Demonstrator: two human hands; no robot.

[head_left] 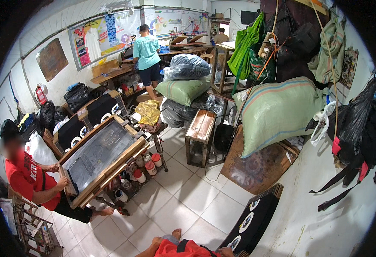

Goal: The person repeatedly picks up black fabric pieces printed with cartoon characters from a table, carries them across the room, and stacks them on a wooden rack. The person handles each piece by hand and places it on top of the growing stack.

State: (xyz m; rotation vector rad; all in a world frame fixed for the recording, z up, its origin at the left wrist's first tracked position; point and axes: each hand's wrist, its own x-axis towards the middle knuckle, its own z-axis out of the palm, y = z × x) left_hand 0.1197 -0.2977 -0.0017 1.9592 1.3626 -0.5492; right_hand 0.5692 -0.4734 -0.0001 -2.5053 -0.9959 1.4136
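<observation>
At the bottom edge, part of my left arm or hand [152,246] shows beside my red shirt and a patch of grey cloth; its fingers cannot be made out. My right hand [226,252] is cut off by the lower edge, close to the near end of a stack of long black panels [256,225] with round white prints. Whether it touches or grips the stack is not clear. The panels lean at the foot of the white wall on my right. One bare foot [177,233] stands on the tiles ahead of me.
A person in red [25,175] at left holds a wooden-framed printing screen [98,154] over a rack with paint jars [139,175]. A person in teal [146,53] stands at the far tables. Stuffed sacks [278,111], a wooden box [200,137] and a stained board [256,165] stand ahead.
</observation>
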